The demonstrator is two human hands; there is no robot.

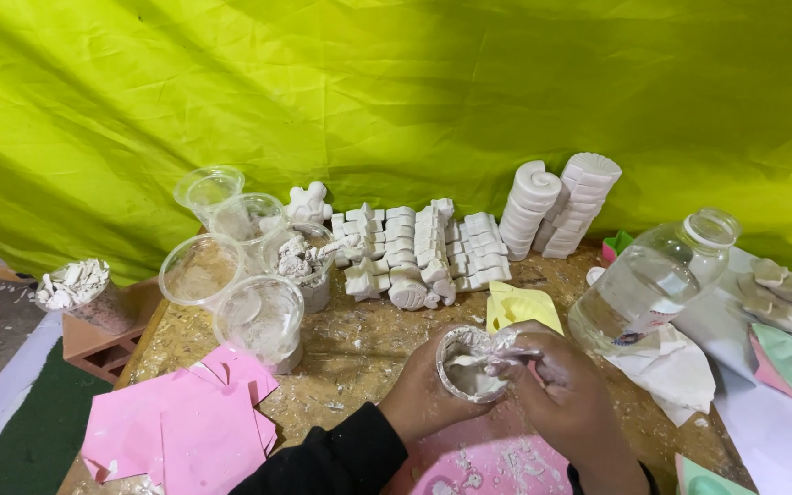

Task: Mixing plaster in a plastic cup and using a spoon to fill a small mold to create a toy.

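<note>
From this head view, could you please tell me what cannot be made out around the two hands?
- Head view: the plastic cup contents, half covered by the right hand.
- The right hand's fingertips, hidden inside the cup.
- The left hand palm, behind the cup.
- The yellow mould, partly hidden by both hands.
- The green mould, cut off by the bottom edge.

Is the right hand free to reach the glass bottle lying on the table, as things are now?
Probably not at once. The right hand has its fingers in the small cup that the left hand holds. The glass bottle lies close on its right, with nothing between them, so the path itself looks open.
</note>
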